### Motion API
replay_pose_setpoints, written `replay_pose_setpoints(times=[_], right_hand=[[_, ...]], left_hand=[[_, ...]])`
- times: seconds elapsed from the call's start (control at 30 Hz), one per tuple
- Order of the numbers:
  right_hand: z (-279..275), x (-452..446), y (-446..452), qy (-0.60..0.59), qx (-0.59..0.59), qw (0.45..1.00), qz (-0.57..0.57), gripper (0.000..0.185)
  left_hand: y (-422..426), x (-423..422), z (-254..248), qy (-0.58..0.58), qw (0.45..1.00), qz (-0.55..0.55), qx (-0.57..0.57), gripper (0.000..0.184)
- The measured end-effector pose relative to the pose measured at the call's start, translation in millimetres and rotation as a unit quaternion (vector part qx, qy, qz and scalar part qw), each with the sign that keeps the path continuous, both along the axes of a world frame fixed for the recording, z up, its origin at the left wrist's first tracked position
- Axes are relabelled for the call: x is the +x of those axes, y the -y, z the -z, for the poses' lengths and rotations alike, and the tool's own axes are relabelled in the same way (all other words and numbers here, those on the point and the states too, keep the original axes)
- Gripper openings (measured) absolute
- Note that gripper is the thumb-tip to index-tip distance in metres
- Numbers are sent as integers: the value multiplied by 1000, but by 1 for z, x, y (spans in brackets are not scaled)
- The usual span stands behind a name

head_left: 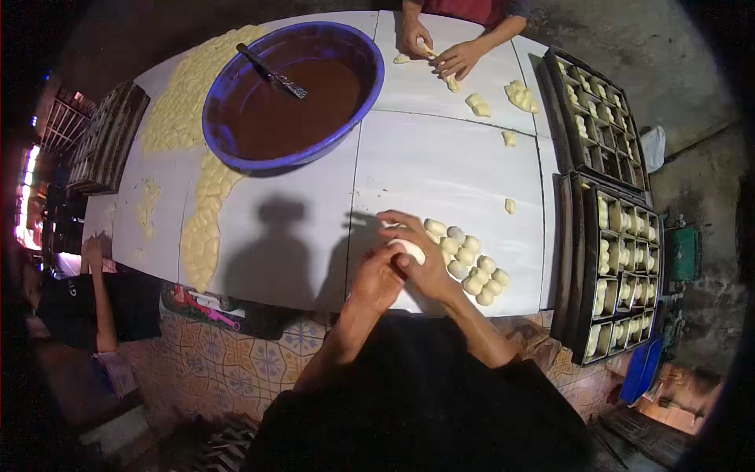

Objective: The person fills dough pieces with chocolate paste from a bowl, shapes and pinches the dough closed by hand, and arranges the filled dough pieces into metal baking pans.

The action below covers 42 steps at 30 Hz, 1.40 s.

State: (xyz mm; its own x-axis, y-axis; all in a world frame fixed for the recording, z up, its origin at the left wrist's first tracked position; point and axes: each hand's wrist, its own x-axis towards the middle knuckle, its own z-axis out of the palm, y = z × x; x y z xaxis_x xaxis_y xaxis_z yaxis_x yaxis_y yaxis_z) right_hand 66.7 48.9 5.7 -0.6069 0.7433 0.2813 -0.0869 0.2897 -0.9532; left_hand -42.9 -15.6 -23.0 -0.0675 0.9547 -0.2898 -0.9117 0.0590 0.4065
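Near the front edge of the white table (440, 165), a pale dough ball (409, 250) sits between my two hands. My left hand (377, 277) cups it from the left with curled fingers. From the right and above, my right hand (421, 256) curves its fingers around the same ball. Just right of my right hand lies a cluster of several round dough balls (473, 262), touching one another on the tabletop. Parts of the held ball are hidden by my fingers.
A blue basin (375, 79) of brown filling holds a brush (271, 72). Dough pieces (206, 212) spread along the left. Metal trays (623, 267) with dough stand right. Across the table a co-worker's hands (448, 57) handle dough; another person's arm (101, 295) is at left.
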Motion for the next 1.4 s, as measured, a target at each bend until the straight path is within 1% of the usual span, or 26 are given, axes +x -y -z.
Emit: replay_pose_setpoints(times=[0.03, 0.07, 0.1, 0.17, 0.2, 0.23, 0.27, 0.3, 0.37, 0.4, 0.43, 0.5, 0.53, 0.57, 0.67, 0.73, 0.77, 0.8, 0.83, 0.87, 0.97, 1.07, 1.13, 1.2, 1.3, 1.4], right_hand=[[3, 0, -8, 60, 69, 996, -16, 56], [5, -1, -9, 25, -36, 999, -12, 62], [6, -2, -6, -8, -146, 989, -14, 69], [12, 9, -20, -23, -202, 977, -70, 83], [15, 14, -23, -3, -249, 965, -81, 91], [54, 20, -34, 18, -210, 966, -151, 98], [46, 13, -33, -9, -218, 969, -118, 99], [37, 6, -34, -36, -224, 970, -84, 101], [41, 1, -41, -81, -303, 948, -49, 100], [46, -1, -41, -110, -308, 945, -34, 101], [50, -2, -41, -139, -312, 940, -18, 101], [60, -2, -42, -147, -305, 941, -9, 92], [64, 1, -40, -153, -317, 936, -8, 87], [67, 3, -41, -160, -328, 931, -5, 83], [70, 1, -36, -241, -348, 905, 47, 76], [77, 1, -34, -244, -367, 896, 60, 74], [78, 0, -36, -248, -380, 889, 63, 73], [55, -1, -37, -253, -461, 848, 69, 73], [39, -6, -37, -259, -532, 801, 93, 59], [48, -4, -36, -262, -530, 802, 90, 49], [59, 2, -32, -271, -498, 817, 104, 24], [33, 1, -14, -5, -144, 967, 208, 22], [20, 10, -6, 140, 125, 965, 182, 27], [22, 21, -6, 106, 85, 978, 158, 25], [21, 28, -2, -40, -96, 977, 188, 19], [27, 32, 4, -59, -115, 971, 201, 19]], left_hand=[[-1, -1, -5, 132, 991, 11, -37, 33], [-1, -4, 6, 95, 995, 28, -12, 72], [-5, -4, 10, 98, 995, 19, -7, 72], [-16, -14, -26, 265, 957, 69, 100, 107], [-32, -21, -43, 243, 953, 106, 145, 130], [-49, -34, -36, 255, 939, 122, 198, 133], [-69, -54, -46, 205, 953, 114, 191, 130], [-101, -85, -33, 50, 964, 93, 245, 117], [-158, -132, -58, -344, 930, -39, 128, 97], [-192, -164, -61, -562, 826, 36, -40, 95], [-216, -189, -60, -728, 646, 105, -206, 92], [-248, -215, 1, -737, 658, 112, -105, 87], [-279, -264, 84, -744, 634, 211, 2, 86], [-242, -209, -9, -751, 616, 185, -150, 84], [-220, -177, -42, -722, 652, 178, -148, 84], [-190, -135, -41, -833, 537, -98, -93, 84], [-160, -109, -75, -652, 754, 16, -84, 87], [-142, -88, -64, -462, 884, 22, -64, 92], [-123, -67, -59, -324, 943, 77, -11, 96], [-109, -57, -50, -263, 953, 149, -31, 96], [-71, -25, -34, -294, 950, 19, -100, 78], [-49, -12, -42, -317, 937, 49, -135, 44], [-35, -8, -39, -329, 932, 52, -146, 40], [-28, -14, -20, -573, 817, 62, -6, 34], [-20, -11, -14, -470, 876, 106, 12, 28], [-13, -4, -15, -440, 891, 113, -20, 29]])
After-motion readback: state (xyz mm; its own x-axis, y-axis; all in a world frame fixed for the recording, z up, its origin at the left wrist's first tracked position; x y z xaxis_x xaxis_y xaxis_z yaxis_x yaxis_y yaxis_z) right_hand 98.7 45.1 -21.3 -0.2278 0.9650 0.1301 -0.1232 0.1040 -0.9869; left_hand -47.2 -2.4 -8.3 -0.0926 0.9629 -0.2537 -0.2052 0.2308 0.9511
